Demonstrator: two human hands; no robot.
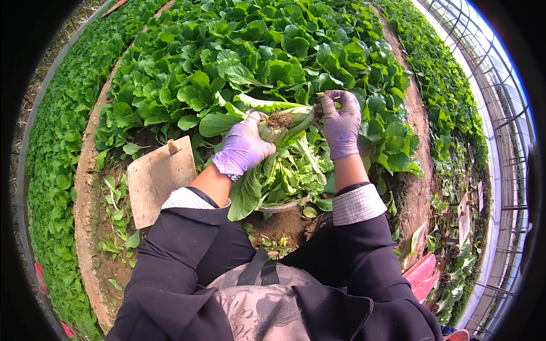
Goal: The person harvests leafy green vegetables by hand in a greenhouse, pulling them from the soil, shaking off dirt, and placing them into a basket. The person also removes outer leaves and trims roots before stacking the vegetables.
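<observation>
My left hand (247, 145), in a thin purple glove, is closed around the base of a bunch of leafy greens (273, 134), whose brown roots face up. At the right, my right hand (341, 123), in a soiled purple glove, pinches a small yellowish-brown piece (320, 96) between thumb and fingertips, near the stems of the bunch. Below both hands, loose pale-green leaves (298, 170) are heaped in a basin (288, 206), of which only the near rim shows.
Dense leafy greens (273, 55) grow ahead. A flat wooden board (160, 181) with a peg lies at my left. Soil paths (87, 179) run along both sides. Red plastic (421, 275) lies at the lower right, and a greenhouse frame (507, 128) curves beyond.
</observation>
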